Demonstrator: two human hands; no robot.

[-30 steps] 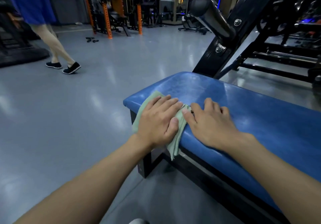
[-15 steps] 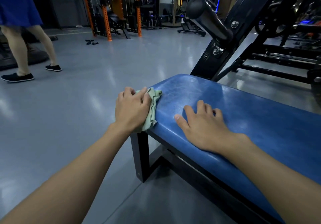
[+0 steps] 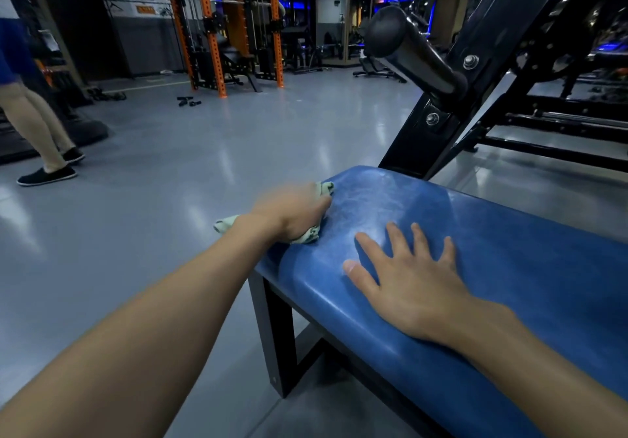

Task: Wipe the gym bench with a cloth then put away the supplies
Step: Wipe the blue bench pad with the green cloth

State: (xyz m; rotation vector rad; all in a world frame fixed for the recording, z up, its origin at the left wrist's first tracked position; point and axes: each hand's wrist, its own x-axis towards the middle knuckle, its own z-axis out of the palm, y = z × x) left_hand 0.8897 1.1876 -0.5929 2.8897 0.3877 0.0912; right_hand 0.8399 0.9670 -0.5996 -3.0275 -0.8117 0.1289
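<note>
Two hands on blue bench [image 3: 509, 267], left hand [image 3: 292, 213] clutching cloth [image 3: 307, 235] at its end, right hand [image 3: 407, 288] flat, splayed.

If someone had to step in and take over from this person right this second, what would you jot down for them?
Left hand: closed on the green cloth, pressing it against the end edge of the blue bench pad; the hand is blurred, so it is mid-wipe.
Right hand: empty, flat on the pad with fingers spread, bracing.
Done: the pad near the end shows pale streaks, which may be from wiping.
Left: wipe the rest of the pad toward the right, then put the supplies away. No spray bottle or storage spot is in view.
Note: another person stands on the floor at far left.
</note>
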